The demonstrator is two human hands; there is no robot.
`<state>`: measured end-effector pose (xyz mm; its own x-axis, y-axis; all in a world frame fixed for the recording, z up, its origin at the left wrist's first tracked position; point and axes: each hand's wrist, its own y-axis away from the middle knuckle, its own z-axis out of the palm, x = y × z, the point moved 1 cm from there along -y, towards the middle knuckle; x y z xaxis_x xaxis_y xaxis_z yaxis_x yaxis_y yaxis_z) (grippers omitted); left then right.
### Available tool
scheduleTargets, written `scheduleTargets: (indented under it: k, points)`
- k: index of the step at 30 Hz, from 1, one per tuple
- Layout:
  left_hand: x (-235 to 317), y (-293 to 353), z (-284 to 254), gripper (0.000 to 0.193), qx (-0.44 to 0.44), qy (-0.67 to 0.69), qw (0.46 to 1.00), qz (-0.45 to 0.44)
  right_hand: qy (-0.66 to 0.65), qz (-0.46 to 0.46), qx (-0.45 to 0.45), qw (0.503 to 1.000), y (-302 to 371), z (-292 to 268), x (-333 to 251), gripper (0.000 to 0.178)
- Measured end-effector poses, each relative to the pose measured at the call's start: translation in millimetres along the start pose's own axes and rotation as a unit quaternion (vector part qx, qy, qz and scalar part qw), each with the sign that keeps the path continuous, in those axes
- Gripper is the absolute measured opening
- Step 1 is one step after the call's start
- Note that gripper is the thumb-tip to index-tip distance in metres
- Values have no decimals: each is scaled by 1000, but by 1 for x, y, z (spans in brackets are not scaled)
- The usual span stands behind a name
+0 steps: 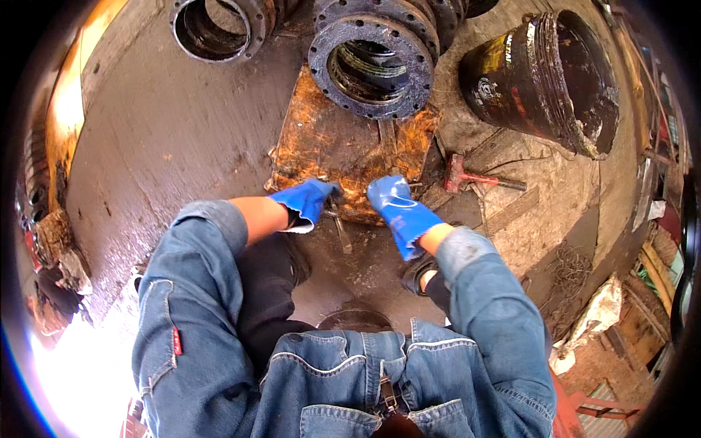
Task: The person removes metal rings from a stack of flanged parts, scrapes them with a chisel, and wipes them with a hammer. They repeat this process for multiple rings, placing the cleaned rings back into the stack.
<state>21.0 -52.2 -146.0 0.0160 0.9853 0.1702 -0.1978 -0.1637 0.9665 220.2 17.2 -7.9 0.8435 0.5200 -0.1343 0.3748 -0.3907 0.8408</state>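
Both of my hands wear blue rubber gloves and are over the near edge of an orange-stained, greasy board (314,139). My left hand (308,197) is closed beside a small dark piece at its fingertips; what it grips is blurred. Just below it a narrow metal tool (342,233) slants toward me, and I cannot tell if the hand touches it. A little to the right, my right hand (394,198) is curled into a fist, its contents hidden. Beyond the hands, a dark greasy bolt-holed pipe flange (420,69) rests at the board's far end.
A red-handled hammer (500,182) lies right of the board. A grimy black bucket (504,84) is tipped on its side at the far right. Another flanged pipe piece (252,33) lies at the far left. Chains (569,270) and scrap line the right side.
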Motion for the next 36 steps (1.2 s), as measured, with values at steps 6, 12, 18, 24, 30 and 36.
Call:
scheduleTargets:
  k: [6, 12, 18, 24, 30, 36]
  points:
    - [49, 77, 25, 21, -63, -142, 988, 22, 12, -8, -52, 999, -19, 22, 11, 28]
    - [73, 151, 38, 39, -189, -351, 916, 52, -81, -64, -3, 995, 61, -27, -13, 34]
    - [69, 232, 103, 46, -211, -346, 906, 121, -617, -64, 186, 762, 133, -64, 0, 30]
    - [69, 287, 133, 46, -180, -347, 906, 164, -423, 34, 358, 832, 257, -77, -2, 56]
    - [31, 323, 169, 42, -137, -465, 828, 282, -493, 72, 239, 834, 318, -31, -34, 65]
    - [38, 405, 184, 38, 88, -733, 595, 317, -427, 115, 251, 861, 301, -50, -17, 62]
